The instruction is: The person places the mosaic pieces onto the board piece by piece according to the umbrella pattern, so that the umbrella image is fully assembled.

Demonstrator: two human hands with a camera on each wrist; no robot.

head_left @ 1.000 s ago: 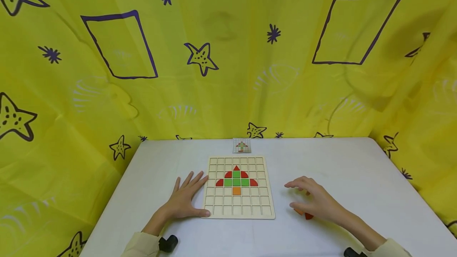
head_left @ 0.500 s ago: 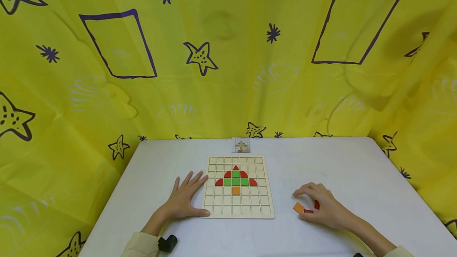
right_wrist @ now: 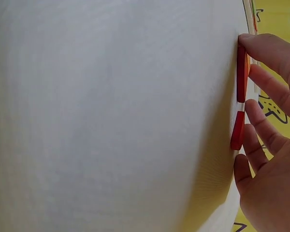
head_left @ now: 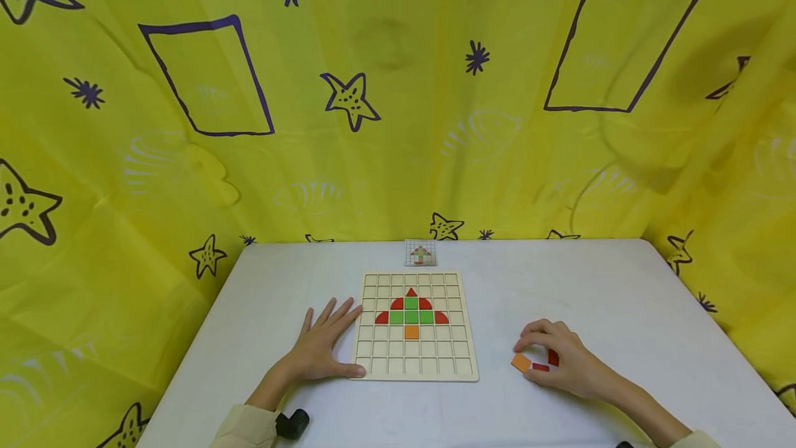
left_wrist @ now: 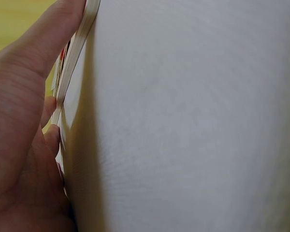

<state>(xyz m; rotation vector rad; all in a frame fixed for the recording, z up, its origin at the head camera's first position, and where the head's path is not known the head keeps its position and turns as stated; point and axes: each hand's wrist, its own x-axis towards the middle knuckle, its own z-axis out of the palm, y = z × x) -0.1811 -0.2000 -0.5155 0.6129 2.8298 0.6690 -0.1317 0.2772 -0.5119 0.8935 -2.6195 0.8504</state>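
In the head view my left hand [head_left: 320, 349] lies with spread fingers at the left edge of a pale wooden grid board [head_left: 379, 367]; its thumb touches the lower left corner. Set in the board are green squares [head_left: 412, 317], red pieces [head_left: 441, 318] and one orange square [head_left: 412, 332]. To the board's right, my right hand [head_left: 569, 361] pinches a loose orange square tile [head_left: 521, 363] between thumb and index finger at the tabletop. Two red pieces lie by that hand: one [head_left: 540, 367] behind the orange tile, another [head_left: 553, 357] under the palm, partly hidden.
A small picture card [head_left: 420, 253] with a similar coloured pattern lies behind the board. The white table [head_left: 298, 268] is bordered by a yellow curtain [head_left: 398, 157] at the back and sides.
My right hand has drawn back slightly to the right, uncovering the orange tile and red pieces; its index finger and thumb have closed onto the orange tile. My left hand has stayed put.
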